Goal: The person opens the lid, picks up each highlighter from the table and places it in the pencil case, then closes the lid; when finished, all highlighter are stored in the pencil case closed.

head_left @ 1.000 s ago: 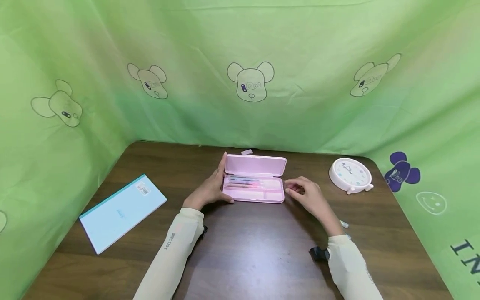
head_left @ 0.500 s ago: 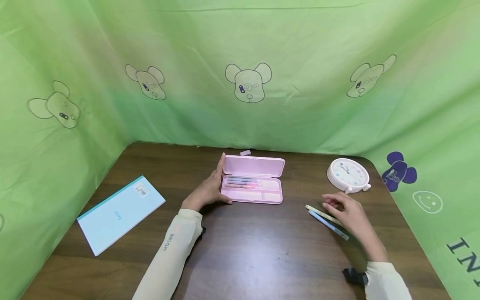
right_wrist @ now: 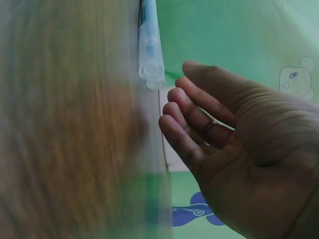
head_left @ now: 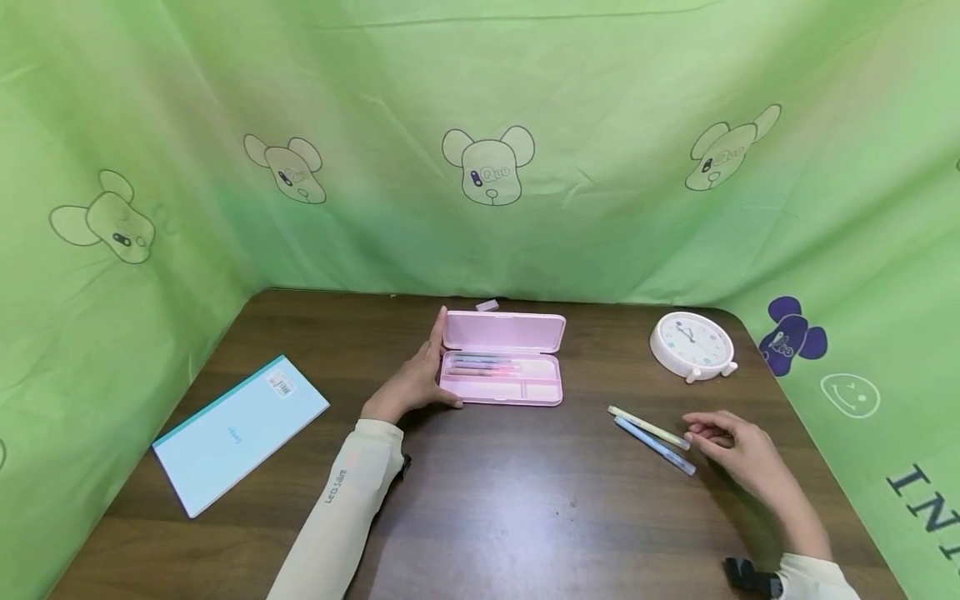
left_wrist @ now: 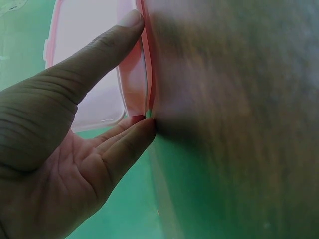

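Note:
A pink pencil case (head_left: 480, 390) stands with its lid (head_left: 504, 332) raised, and several pens (head_left: 480, 364) lie in its back compartment. My left hand (head_left: 408, 385) holds the case's left end, thumb along the front wall and fingers reaching back by the lid. In the left wrist view the thumb presses on the pink side wall (left_wrist: 133, 82). To the right, a yellow pen (head_left: 645, 426) and a blue pen (head_left: 654, 446) lie side by side on the table. My right hand (head_left: 738, 454) hovers by their near ends, fingers loosely bent, nothing in it.
A round alarm clock (head_left: 692, 343) is at the back right. Behind the case lies a small eraser (head_left: 487, 305). A light-blue notebook (head_left: 240, 433) rests on the left of the wooden table (head_left: 525, 500). Green printed cloth (head_left: 360, 225) encloses the sides and back.
My right hand has moved from the case's right end rightward and toward me to the near ends of the two pens, uncovering them. My left hand stays at the case.

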`<state>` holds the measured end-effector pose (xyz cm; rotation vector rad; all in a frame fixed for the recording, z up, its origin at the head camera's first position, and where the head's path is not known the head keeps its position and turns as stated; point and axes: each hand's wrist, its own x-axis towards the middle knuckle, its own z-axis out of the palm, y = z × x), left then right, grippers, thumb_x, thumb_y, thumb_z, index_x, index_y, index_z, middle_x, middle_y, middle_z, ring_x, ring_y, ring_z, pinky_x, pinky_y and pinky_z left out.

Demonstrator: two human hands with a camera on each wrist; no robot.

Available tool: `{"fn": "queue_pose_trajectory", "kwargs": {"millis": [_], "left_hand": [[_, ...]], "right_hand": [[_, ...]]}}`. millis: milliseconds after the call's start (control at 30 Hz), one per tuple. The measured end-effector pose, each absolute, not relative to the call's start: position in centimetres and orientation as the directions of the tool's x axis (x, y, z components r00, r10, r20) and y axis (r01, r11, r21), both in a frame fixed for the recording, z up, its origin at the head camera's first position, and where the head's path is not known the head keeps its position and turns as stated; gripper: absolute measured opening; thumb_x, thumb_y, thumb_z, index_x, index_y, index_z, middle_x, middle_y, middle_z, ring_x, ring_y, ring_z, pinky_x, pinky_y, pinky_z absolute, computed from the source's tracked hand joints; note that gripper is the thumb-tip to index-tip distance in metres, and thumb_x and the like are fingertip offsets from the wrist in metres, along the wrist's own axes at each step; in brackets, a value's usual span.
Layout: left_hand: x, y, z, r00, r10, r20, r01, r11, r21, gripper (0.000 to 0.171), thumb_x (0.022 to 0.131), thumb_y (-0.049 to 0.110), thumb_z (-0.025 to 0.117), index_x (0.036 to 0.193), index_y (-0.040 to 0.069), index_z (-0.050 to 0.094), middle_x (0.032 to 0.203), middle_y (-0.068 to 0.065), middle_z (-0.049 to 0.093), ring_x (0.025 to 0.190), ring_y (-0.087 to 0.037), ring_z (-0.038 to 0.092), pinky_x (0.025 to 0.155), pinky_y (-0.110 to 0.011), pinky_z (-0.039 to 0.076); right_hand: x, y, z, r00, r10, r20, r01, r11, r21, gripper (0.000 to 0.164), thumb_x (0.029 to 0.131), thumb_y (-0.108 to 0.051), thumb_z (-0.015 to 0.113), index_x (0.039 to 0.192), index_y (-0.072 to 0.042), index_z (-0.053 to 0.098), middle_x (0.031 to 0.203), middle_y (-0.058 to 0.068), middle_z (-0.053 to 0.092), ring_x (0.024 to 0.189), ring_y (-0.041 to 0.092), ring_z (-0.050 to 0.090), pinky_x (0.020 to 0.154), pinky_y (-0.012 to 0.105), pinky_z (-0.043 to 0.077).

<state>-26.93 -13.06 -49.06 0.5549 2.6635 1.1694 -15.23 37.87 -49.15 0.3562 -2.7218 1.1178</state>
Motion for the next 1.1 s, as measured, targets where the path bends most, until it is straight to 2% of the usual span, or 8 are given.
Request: {"fn": "queue_pose_trajectory", "kwargs": {"millis": [100, 267, 367, 567, 667, 767, 900, 1100], "left_hand": [[-27.1, -13.1, -49.3, -0.913, 0.408, -0.010, 0.269, 0.621, 0.736, 0.163, 0.072, 0.021, 0.105, 0.171, 0.030, -0.025, 0.176, -0.033, 0.011, 0.152, -0.058, 0.033, 0.117, -0.068, 0.039], [-28.7, -13.7, -52.6, -0.913, 0.407, 0.032, 0.307, 0.633, 0.710, 0.167, 0.070, 0.032, 0.107, 0.169, 0.037, -0.027, 0.179, -0.026, 0.008, 0.153, -0.056, 0.033, 0.115, -0.068, 0.041], [-28.2, -13.4, -51.6, -0.911, 0.411, 0.026, 0.306, 0.632, 0.712, 0.164, 0.072, 0.032, 0.105, 0.169, 0.036, -0.027, 0.179, -0.027, 0.008, 0.153, -0.057, 0.033, 0.116, -0.068, 0.040], [-26.0, -12.5, -47.5, -0.917, 0.396, -0.051, 0.238, 0.647, 0.724, 0.159, 0.077, 0.014, 0.102, 0.170, 0.027, -0.027, 0.179, -0.027, 0.004, 0.158, -0.053, 0.026, 0.123, -0.064, 0.033], [-26.5, -12.8, -48.7, -0.920, 0.390, -0.033, 0.249, 0.647, 0.721, 0.162, 0.076, 0.018, 0.103, 0.169, 0.034, -0.028, 0.180, -0.025, 0.006, 0.158, -0.051, 0.028, 0.122, -0.063, 0.034], [-27.2, -13.1, -50.0, -0.919, 0.393, -0.024, 0.255, 0.640, 0.725, 0.164, 0.073, 0.021, 0.105, 0.169, 0.034, -0.028, 0.180, -0.024, 0.006, 0.157, -0.051, 0.028, 0.121, -0.065, 0.035], [-26.8, -13.0, -49.3, -0.916, 0.398, -0.040, 0.248, 0.642, 0.725, 0.159, 0.076, 0.019, 0.103, 0.170, 0.029, -0.026, 0.180, -0.024, 0.002, 0.159, -0.052, 0.025, 0.122, -0.064, 0.035], [-26.5, -13.2, -48.8, -0.911, 0.411, -0.008, 0.270, 0.612, 0.743, 0.162, 0.075, 0.022, 0.104, 0.170, 0.035, -0.027, 0.179, -0.026, 0.006, 0.156, -0.054, 0.029, 0.119, -0.066, 0.037]], "right_hand": [[-15.3, 37.9, -49.3, -0.962, -0.167, 0.217, -0.272, 0.671, -0.689, 0.022, 0.087, 0.013, 0.080, 0.109, 0.010, 0.076, 0.092, -0.010, 0.073, 0.082, -0.009, 0.062, 0.071, 0.009, 0.052], [-15.3, 37.8, -49.4, -0.969, -0.169, 0.178, -0.246, 0.679, -0.692, 0.022, 0.088, 0.012, 0.081, 0.110, 0.008, 0.077, 0.091, -0.006, 0.073, 0.080, -0.007, 0.063, 0.070, 0.010, 0.052], [-15.3, 37.8, -49.4, -0.970, -0.179, 0.167, -0.244, 0.672, -0.699, 0.022, 0.087, 0.012, 0.081, 0.108, 0.010, 0.076, 0.088, -0.004, 0.073, 0.078, -0.006, 0.063, 0.068, 0.012, 0.053], [-15.3, 37.7, -49.6, -0.965, -0.202, 0.165, -0.260, 0.679, -0.686, 0.016, 0.087, 0.012, 0.081, 0.102, 0.007, 0.077, 0.085, -0.007, 0.070, 0.076, -0.006, 0.061, 0.066, 0.013, 0.051], [-15.3, 37.7, -49.7, -0.959, -0.221, 0.176, -0.282, 0.700, -0.656, 0.015, 0.088, 0.010, 0.082, 0.100, 0.002, 0.079, 0.086, -0.008, 0.069, 0.077, -0.006, 0.060, 0.067, 0.014, 0.051], [-15.3, 37.7, -49.7, -0.957, -0.220, 0.190, -0.291, 0.714, -0.637, 0.015, 0.088, 0.009, 0.082, 0.099, -0.001, 0.080, 0.087, -0.009, 0.068, 0.077, -0.007, 0.060, 0.067, 0.014, 0.050], [-15.3, 37.5, -49.7, -0.961, -0.177, 0.213, -0.273, 0.730, -0.627, 0.015, 0.088, 0.009, 0.082, 0.098, -0.002, 0.081, 0.087, -0.007, 0.069, 0.077, -0.008, 0.059, 0.067, 0.012, 0.050], [-15.6, 37.0, -49.6, -0.960, -0.063, 0.274, -0.238, 0.703, -0.671, 0.014, 0.090, 0.013, 0.080, 0.101, 0.004, 0.079, 0.092, 0.003, 0.072, 0.082, -0.011, 0.059, 0.071, 0.006, 0.050]]}}
